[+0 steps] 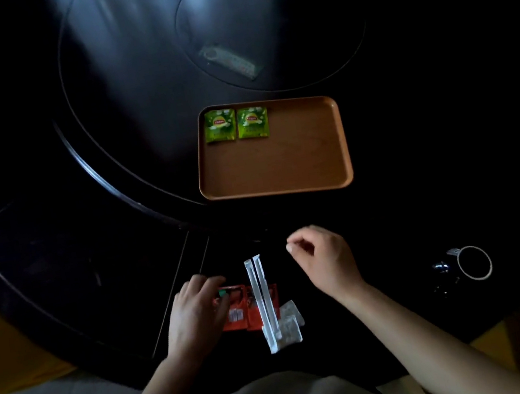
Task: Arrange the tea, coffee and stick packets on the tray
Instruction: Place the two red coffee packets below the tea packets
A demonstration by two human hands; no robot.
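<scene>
A brown tray (pixel 297 159) sits on the black table ahead of me. Two green tea packets (pixel 220 125) (pixel 252 122) lie side by side in its far left corner. Near the table's front edge lie red coffee packets (pixel 236 310), two long white stick packets (pixel 262 299) across them, and small clear sachets (pixel 290 326) beside those. My left hand (pixel 195 314) rests flat on the leftmost red packet, fingers spread over it. My right hand (pixel 324 261) hovers to the right of the sticks, fingers loosely curled, holding nothing.
A dark mug with a white rim (pixel 472 262) stands at the right near the table edge. A pale remote-like object (pixel 229 62) lies on the round raised centre of the table (pixel 274 22), beyond the tray.
</scene>
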